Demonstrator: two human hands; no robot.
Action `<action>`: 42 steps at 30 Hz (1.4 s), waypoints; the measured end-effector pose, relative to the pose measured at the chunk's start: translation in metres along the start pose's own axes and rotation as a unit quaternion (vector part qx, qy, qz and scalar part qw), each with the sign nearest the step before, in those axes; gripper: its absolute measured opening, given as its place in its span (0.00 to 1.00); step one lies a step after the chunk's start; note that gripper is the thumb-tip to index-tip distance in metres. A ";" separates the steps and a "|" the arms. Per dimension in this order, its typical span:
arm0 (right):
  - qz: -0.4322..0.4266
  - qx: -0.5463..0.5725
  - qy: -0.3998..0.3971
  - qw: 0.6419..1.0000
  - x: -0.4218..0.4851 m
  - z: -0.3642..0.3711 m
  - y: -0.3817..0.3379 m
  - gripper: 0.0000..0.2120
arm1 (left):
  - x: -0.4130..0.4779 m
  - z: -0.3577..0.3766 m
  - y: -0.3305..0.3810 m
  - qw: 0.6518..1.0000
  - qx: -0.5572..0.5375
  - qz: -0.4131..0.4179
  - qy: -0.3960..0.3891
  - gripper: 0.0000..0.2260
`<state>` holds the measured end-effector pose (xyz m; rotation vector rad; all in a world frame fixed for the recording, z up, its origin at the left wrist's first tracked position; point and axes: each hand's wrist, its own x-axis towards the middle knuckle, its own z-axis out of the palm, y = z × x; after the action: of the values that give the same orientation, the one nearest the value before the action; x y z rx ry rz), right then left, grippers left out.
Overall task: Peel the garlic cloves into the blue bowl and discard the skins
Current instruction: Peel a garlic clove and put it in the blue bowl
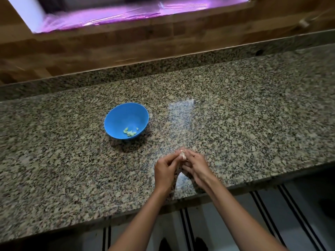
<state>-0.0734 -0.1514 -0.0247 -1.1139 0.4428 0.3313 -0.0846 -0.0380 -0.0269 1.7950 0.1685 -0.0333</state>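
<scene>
A blue bowl (116, 115) stands on the granite counter (253, 115), left of centre, with several pale peeled garlic cloves (130, 132) lying at its bottom. Nearer the front edge, my left hand (165, 169) and my right hand (196, 164) meet over the counter. Between their fingertips they pinch a small whitish garlic clove (182, 155) with a dry brownish tip. Both hands have their fingers curled around it, so most of the clove is hidden.
A wooden wall panel (126, 44) and a low granite upstand run along the back of the counter. A purple-lit opening (126, 13) sits above. Below the counter's front edge is a pale floor with dark stripes (261, 205).
</scene>
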 end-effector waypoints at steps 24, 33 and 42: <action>-0.088 -0.347 0.120 0.926 0.015 -0.005 -0.011 0.08 | 0.029 -0.067 -0.016 0.991 0.053 -0.125 -0.005 0.05; -0.216 -0.579 0.108 0.778 0.017 0.002 0.006 0.16 | 0.028 -0.074 -0.010 0.978 0.110 -0.164 -0.064 0.05; -0.226 -0.541 0.011 0.810 -0.009 0.031 0.040 0.08 | 0.030 -0.073 -0.002 0.959 0.218 -0.146 -0.110 0.02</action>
<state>-0.0949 -0.1070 -0.0403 -2.2961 -0.0620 0.1230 -0.0600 0.0361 -0.0153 2.1743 0.2810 -0.5160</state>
